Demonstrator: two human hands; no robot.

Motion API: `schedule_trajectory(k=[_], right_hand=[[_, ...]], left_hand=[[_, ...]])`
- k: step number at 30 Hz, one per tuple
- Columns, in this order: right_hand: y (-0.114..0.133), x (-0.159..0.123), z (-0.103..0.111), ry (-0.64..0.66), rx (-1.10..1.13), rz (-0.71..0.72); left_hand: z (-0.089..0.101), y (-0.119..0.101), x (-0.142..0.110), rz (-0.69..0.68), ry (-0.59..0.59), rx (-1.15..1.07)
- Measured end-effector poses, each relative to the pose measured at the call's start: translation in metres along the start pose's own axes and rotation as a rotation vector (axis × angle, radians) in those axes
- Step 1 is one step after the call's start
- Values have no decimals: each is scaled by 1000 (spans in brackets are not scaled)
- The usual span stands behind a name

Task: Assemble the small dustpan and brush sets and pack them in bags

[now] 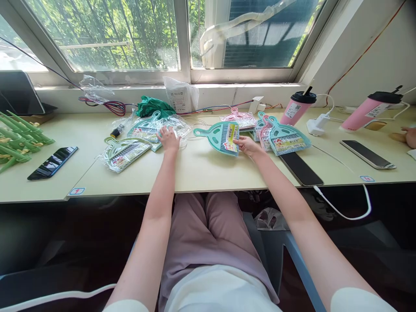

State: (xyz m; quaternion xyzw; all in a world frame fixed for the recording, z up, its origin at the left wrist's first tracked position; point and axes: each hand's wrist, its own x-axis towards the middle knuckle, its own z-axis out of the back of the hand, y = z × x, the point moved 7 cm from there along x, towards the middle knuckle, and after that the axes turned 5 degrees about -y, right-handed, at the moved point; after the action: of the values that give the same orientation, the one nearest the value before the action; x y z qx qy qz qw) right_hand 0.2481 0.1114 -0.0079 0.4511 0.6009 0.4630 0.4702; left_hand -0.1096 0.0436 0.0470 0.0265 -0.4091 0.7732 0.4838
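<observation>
My right hand (249, 145) grips the lower right edge of a teal mini dustpan-and-brush set (216, 135), its handle pointing left and a printed card showing. My left hand (169, 138) lies with fingers spread over the right side of a plastic-wrapped teal dustpan set (144, 129); whether it presses on the wrap I cannot tell. Nearer to me is a wrapped green dustpan set (126, 154). To the right of my right hand, another teal dustpan set (289, 138) overlaps a pink one (265, 134). More pink sets (238, 118) are stacked behind.
A dark phone (301, 169) is partly under the right-hand sets. Other phones (52, 163) (367, 154), pink cups (298, 108) (372, 110), a white charger (317, 125), a green cloth (155, 106) and green stalk-like pieces (19, 141) occupy the table. Another person's hand (410, 136) shows at far right.
</observation>
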Motion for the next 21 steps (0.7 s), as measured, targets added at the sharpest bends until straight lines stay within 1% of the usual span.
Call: schedule_trajectory(k=[2,4,8,11,15,17,19,21], right_hand=[[0,3,2,-38,44,25],[-3,6,3,-74,82,32],[-10,9,3,-99,132,11],[-12,6,-4,-52,138,-11],[-9,-1,-18,17,109,-12],[-8,-3,-21,20,101,-12],[-8,-5,-20,-3,95,-18],[-9,-5,-16,-41,93,-28]], left_hand=[[-10,4,0,-28,88,68],[-19,-1,-3,-85,160,117],[-27,-19,-12,-192,217,165],[-30,-29,-17,-227,209,193],[-26,-38,-19,-241,98,124],[-22,-42,-21,-255,73,123],[-19,-45,-23,-279,86,175],[-19,-48,-24,-315,125,250]])
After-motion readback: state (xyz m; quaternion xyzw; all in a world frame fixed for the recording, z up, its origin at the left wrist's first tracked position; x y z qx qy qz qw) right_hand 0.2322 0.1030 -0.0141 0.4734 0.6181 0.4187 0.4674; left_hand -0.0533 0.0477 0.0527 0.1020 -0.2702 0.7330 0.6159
